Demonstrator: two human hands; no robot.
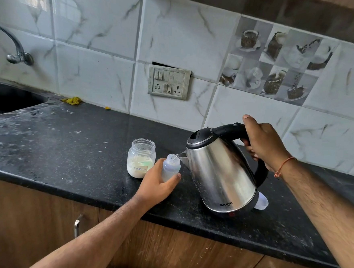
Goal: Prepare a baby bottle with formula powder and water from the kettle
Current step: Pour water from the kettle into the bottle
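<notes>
My left hand (158,184) grips a small translucent baby bottle (170,167) that stands uncapped on the black counter (66,147). My right hand (263,144) holds the black handle of a steel kettle (221,174), which is tilted left with its spout touching the bottle's mouth. Water runs from the spout into the bottle. Just left of the bottle stands an open glass jar of white formula powder (141,158) with a handwritten label.
A translucent cap or lid (261,201) lies on the counter behind the kettle's base. A sink (6,99) and tap (16,53) are at far left. A wall socket plate (168,82) sits above the counter. Yellow scraps (72,100) lie by the wall. Cabinet handles (77,225) are below.
</notes>
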